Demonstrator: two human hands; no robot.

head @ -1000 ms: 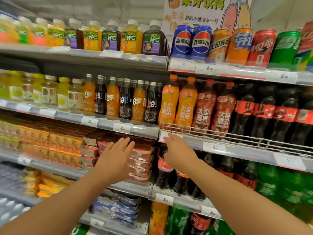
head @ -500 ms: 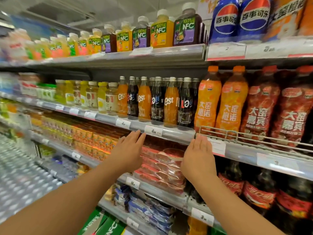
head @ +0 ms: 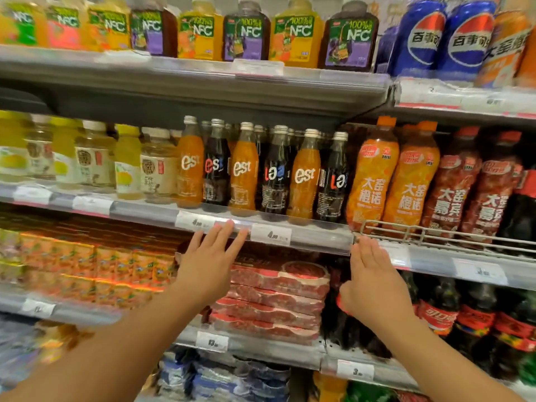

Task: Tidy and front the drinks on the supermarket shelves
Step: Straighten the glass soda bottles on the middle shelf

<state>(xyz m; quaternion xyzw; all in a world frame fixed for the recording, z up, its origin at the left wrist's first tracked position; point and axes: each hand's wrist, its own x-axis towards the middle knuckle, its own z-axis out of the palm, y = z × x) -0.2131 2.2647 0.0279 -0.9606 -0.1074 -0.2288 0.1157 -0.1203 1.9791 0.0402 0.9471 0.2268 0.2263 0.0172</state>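
While both hands reach up empty, the step looks like approach, nothing fronted yet. Left to right: the left hand (head: pixel 207 264) has straight fingers, tips at the shelf edge (head: pixel 304 236) under the est bottles (head: pixel 261 169), which stand in a front row with two dark labels turned sideways. The right hand (head: pixel 374 281) is flat, fingers together, near the wire rail (head: pixel 435 232) fronting the orange bottles (head: pixel 391 175). Next, probably grip a turned bottle and twist its label forward.

blurred: yellow bottles (head: pixel 17 152), carton packs (head: pixel 72 265) | cut by top edge: NFC juice bottles (head: pixel 246 30) | unreadable: price tags (head: pixel 271 235)
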